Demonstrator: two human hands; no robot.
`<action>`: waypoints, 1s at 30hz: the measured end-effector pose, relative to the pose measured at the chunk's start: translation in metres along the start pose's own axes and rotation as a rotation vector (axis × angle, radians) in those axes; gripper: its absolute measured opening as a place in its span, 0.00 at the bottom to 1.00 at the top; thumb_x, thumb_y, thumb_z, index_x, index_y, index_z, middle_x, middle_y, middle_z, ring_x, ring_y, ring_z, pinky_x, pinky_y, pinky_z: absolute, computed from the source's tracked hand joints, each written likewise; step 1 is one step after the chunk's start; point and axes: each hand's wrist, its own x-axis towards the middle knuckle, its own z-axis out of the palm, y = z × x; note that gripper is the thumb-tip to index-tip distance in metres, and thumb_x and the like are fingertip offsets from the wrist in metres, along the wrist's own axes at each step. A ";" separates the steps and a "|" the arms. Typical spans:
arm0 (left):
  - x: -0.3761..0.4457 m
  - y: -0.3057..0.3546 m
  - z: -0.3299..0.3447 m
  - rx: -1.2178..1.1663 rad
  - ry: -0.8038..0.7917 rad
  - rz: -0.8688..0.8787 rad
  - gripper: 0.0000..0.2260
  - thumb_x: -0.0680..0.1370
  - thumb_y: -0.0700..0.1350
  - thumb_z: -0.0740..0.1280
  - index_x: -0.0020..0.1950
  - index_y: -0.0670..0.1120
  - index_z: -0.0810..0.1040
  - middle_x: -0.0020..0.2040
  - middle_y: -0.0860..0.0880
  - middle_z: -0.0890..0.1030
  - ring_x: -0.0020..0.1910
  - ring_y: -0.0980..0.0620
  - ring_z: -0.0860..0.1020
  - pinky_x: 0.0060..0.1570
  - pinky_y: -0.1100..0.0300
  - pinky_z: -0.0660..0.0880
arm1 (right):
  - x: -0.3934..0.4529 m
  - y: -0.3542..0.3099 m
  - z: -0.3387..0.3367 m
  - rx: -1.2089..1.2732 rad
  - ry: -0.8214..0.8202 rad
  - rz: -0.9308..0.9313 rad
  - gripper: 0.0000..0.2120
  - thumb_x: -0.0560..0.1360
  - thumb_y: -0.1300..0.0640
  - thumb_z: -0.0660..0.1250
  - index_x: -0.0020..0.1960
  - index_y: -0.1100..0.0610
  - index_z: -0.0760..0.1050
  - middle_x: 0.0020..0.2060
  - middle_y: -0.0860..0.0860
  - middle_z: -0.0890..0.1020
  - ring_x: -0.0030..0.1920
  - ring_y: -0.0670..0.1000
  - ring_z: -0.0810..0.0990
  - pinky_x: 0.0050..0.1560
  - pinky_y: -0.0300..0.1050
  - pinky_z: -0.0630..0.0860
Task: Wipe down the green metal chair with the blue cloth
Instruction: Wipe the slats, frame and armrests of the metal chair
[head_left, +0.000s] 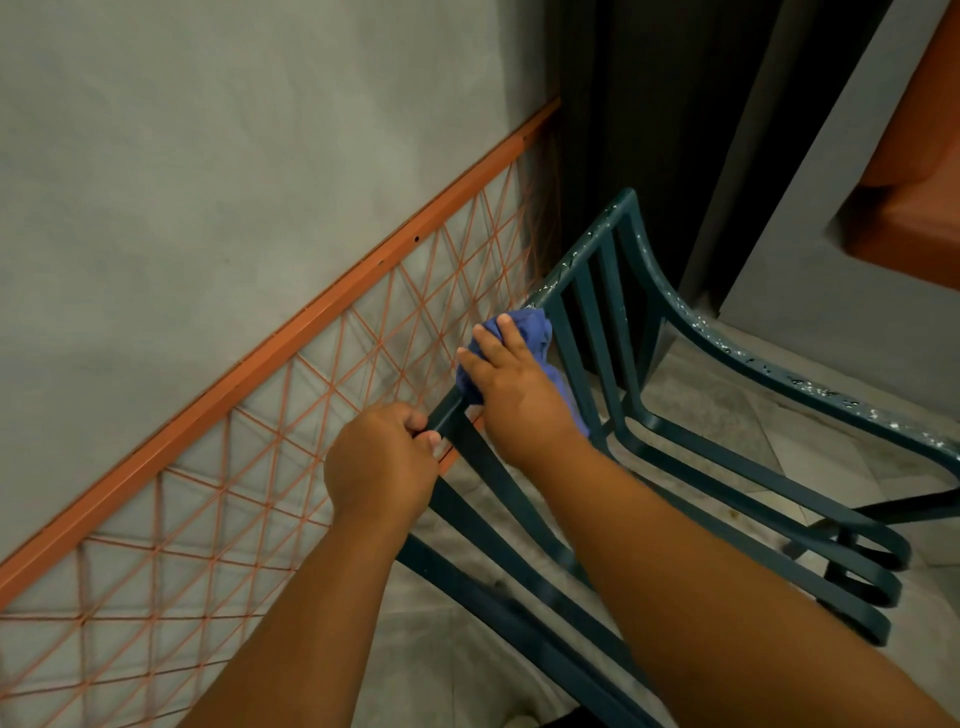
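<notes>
Gripping green chair (597, 322) rail, left hand (382, 462), right hand (511, 387) pressing blue cloth (524, 332) on it.

Most of the blue cloth (524, 343) is hidden under the right hand (511, 387); only bunched edges show. The left hand (382, 462) covers the chair (727, 483) rail's near end, so can't see the corner there. Chair's slats run under both forearms and off the bottom edge; its right arm is cut by the right edge. Legs mostly out of sight. Orange lattice panel (260, 467) cut off at left and bottom. Orange thing (914, 171) top right is cropped, can't tell what it is. Dark gap (649, 104) behind the chair is too dim to read.
</notes>
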 end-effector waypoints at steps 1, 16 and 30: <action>0.000 -0.001 0.000 -0.004 0.000 0.000 0.01 0.74 0.47 0.72 0.43 0.51 0.81 0.38 0.54 0.81 0.36 0.53 0.77 0.35 0.57 0.75 | -0.003 -0.006 0.006 0.040 0.016 0.004 0.29 0.76 0.63 0.61 0.75 0.53 0.59 0.77 0.51 0.52 0.77 0.55 0.38 0.75 0.55 0.52; 0.001 -0.003 0.002 0.023 -0.002 -0.010 0.03 0.74 0.49 0.71 0.46 0.52 0.82 0.40 0.56 0.80 0.37 0.55 0.77 0.34 0.59 0.74 | 0.032 0.019 -0.020 -0.241 -0.191 -0.004 0.23 0.77 0.57 0.63 0.70 0.53 0.64 0.72 0.50 0.62 0.76 0.54 0.48 0.68 0.60 0.63; 0.001 -0.004 0.001 -0.002 0.006 -0.008 0.03 0.74 0.49 0.72 0.46 0.52 0.82 0.38 0.57 0.79 0.37 0.55 0.77 0.36 0.59 0.74 | 0.010 0.030 -0.005 -0.058 -0.084 -0.090 0.34 0.73 0.66 0.64 0.75 0.47 0.58 0.77 0.49 0.54 0.77 0.53 0.42 0.72 0.61 0.57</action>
